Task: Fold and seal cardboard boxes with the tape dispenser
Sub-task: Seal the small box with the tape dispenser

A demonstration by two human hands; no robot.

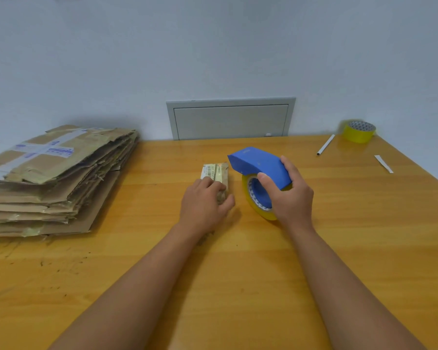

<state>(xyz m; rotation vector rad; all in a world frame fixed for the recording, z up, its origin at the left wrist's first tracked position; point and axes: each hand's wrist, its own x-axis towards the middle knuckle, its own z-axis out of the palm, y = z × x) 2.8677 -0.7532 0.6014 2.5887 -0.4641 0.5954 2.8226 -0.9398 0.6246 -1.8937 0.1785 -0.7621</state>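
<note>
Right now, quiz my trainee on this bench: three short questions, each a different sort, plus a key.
1. True or false: the right hand grips the blue dispenser.
2. What does the left hand hold down? A) spare roll B) small box C) pen
3. Fill in: the flat cardboard stack lies to the ____ of the box.

Key: 1 true; 2 B; 3 left. The spare roll and pen lie untouched at the far right.

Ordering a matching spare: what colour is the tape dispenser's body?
Blue. The tape dispenser has a blue body over a yellow tape roll, gripped by the right hand; head view.
</note>
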